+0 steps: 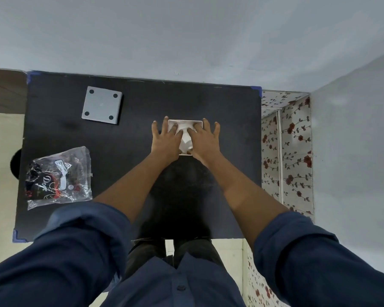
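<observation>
Sleeves: rolled dark blue left sleeve (75,240) and right sleeve (297,251) fill the bottom of the frame, with bare forearms reaching up to the centre.
Left hand: the left hand (166,138) lies flat with its fingers spread and straight. It covers the left part of the white box (186,123) and grips nothing.
Right hand: the right hand (205,140) mirrors it on the right part of the box, fingers splayed and pressing down. How the thumbs sit I cannot tell.
Box: it is small and square and sits on the black table (186,98) just right of the frame's centre.
Contents: a white crumpled sheet (185,141) shows in the gap between the hands, inside the box.
Grey square piece: the grey square piece (102,105) has four dark dots and lies well apart in the upper left of the table. It may be the lid or base of the box.
Plastic packet: the plastic packet (59,177) is clear with a dark printed item inside. It rests at the left edge, and no hand is near it.
Surroundings: blue tape (256,88) marks the table corners and a floral cloth (293,151) hangs at the right.
Progress: the sheet looks already seated in the box and is being pressed flat. Still to do, by my reading, are the packet and the grey piece, which both lie apart.
</observation>
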